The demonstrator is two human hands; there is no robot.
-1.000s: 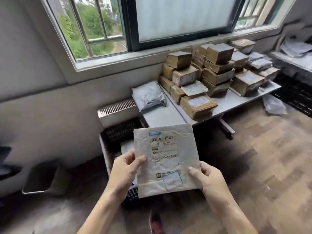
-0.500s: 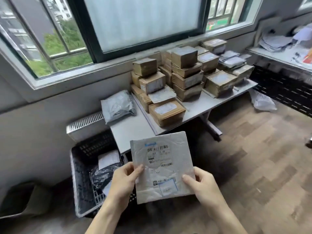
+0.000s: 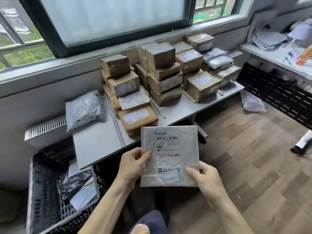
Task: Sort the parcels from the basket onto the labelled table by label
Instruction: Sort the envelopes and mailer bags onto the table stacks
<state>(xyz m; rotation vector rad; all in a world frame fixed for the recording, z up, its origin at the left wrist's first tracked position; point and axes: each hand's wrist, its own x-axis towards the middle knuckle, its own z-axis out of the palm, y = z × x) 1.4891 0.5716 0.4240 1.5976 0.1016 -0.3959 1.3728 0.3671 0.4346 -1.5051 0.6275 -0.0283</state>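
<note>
Paper, plastic, cardboard, wood
The parcel [image 3: 168, 156] has a crinkled, matt white wrapping. The boxes [image 3: 160, 55] are brown cardboard under shiny tape, and the mailer bag [image 3: 84, 110] is wrinkled, glossy grey plastic. The desk [image 3: 96, 142] is smooth matt grey, the basket [image 3: 43, 183] black perforated plastic, the floor [image 3: 253, 157] wood-grained.

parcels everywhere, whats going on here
A person is sorting parcels. The left hand and right hand hold a flat grey parcel label-up in front of the table, not yet put down. Stacked cardboard boxes and a grey bag sit on the table; more parcels wait in the black basket beside it.
</note>
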